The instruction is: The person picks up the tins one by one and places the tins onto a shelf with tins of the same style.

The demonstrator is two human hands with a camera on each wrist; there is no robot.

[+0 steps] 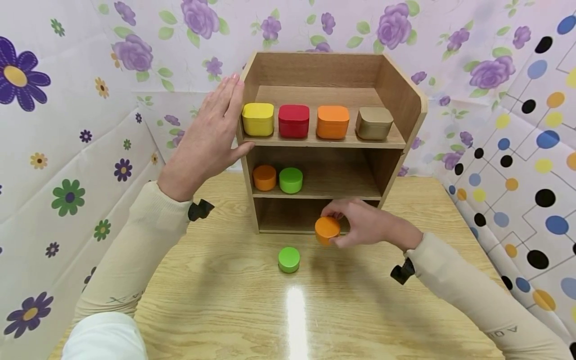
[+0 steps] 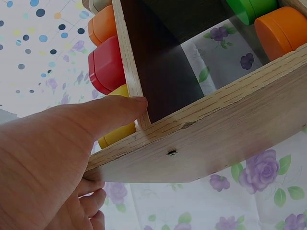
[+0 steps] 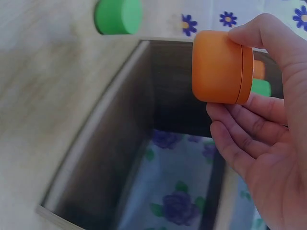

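My right hand (image 1: 364, 222) pinches a round orange lidded jar (image 1: 327, 230) between thumb and fingers, in front of the bottom compartment of a small wooden shelf (image 1: 319, 70). In the right wrist view, the orange jar (image 3: 218, 67) hangs clear of the shelf boards. My left hand (image 1: 209, 130) rests along the shelf's left side with straight fingers. Its thumb (image 2: 120, 110) touches the front edge in the left wrist view. On the table, a round green jar (image 1: 289, 259) stands in front of the shelf. Another orange jar (image 1: 264, 178) and green jar (image 1: 291, 180) stand at the middle level's left.
Along the top level stand a yellow box (image 1: 258, 120), a red box (image 1: 294, 121), an orange box (image 1: 332, 122) and a brownish box (image 1: 374, 123). The wooden table (image 1: 225, 300) reaches back to patterned cloth walls (image 1: 292, 25).
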